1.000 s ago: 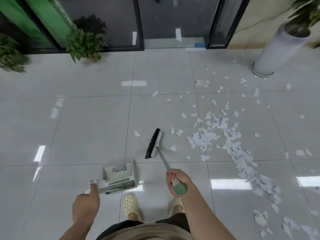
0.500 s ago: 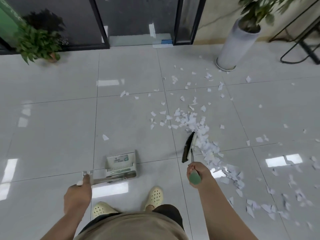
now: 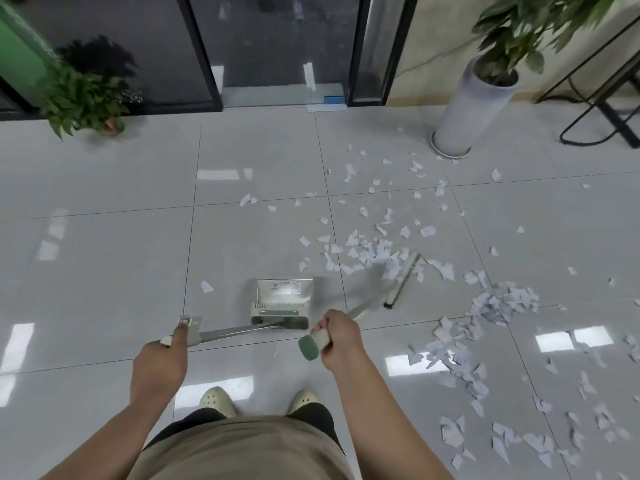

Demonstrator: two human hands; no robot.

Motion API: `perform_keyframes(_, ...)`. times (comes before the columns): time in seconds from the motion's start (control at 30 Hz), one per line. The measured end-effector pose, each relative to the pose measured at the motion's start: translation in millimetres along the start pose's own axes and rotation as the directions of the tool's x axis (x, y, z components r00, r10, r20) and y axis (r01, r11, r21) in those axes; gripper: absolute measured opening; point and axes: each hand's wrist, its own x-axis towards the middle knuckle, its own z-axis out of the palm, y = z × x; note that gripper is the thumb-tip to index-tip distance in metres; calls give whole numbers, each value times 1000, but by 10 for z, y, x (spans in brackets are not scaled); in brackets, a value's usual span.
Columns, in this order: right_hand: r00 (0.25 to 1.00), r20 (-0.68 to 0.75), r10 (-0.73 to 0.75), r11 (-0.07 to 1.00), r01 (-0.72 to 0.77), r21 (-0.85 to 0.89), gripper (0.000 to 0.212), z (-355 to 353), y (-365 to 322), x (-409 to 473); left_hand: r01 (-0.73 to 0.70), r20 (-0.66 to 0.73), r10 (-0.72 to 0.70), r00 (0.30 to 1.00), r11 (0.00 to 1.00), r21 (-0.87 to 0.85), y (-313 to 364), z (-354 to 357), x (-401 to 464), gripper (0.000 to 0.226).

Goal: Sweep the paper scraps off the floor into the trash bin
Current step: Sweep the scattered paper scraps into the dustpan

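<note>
gripping the broom [image 3: 398, 282], its long axis angling forward-right, hands [image 3: 341, 336] also hold the dustpan [image 3: 282, 303].

broom head [image 3: 401, 282] motion-blurred | scraps [image 3: 502, 301] cut off right | forearms cut off below

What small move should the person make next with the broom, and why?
Probably draw the broom leftward toward the dustpan. The right hand grips its handle, and its head lies among the scraps, right of the dustpan. The left hand holds the dustpan on the floor, its pan showing no scraps, so nothing looks collected yet.
</note>
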Motion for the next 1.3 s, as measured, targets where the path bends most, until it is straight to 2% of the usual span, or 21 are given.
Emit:
perform_keyframes(0.1,998,58,33,999,-30,-42,24,198,68,-24,-28,1,28,1000,999,31,7,-70,50,72)
perform_keyframes(0.27,989,126,81,947,-37,-318,17,764,404,-72,-21,-7,22,1000,993,113,-188,-332,254,81)
perform_keyframes(0.47,963,185,197,803,-51,-594,16,1627,930,-132,145,-68,-138,988,983,114,-600,-830,707,83)
perform_keyframes(0.57,949,195,250,752,-64,-656,10,2044,1141,-95,188,-108,-179,978,979,81,-787,-1050,879,79)
perform_keyframes(0.8,901,166,401,741,-212,-638,15,2766,1686,171,273,-183,-258,949,960,62,-1151,-1535,1275,76)
perform_keyframes(0.87,877,150,456,762,-297,-576,16,2870,1763,261,298,-216,-286,933,954,24,-1204,-1578,1343,74)
perform_keyframes(1.07,817,177,549,775,-419,-473,13,2966,1474,584,339,-227,-341,912,940,-47,-1189,-1560,1466,72)
perform_keyframes(1.17,831,170,530,806,-430,-407,13,2775,1181,726,352,-212,-354,911,935,-50,-1052,-1459,1470,71)
perform_keyframes(1.3,907,68,416,841,-356,-407,23,2295,667,892,362,-173,-369,913,929,-70,-643,-1165,1471,73)
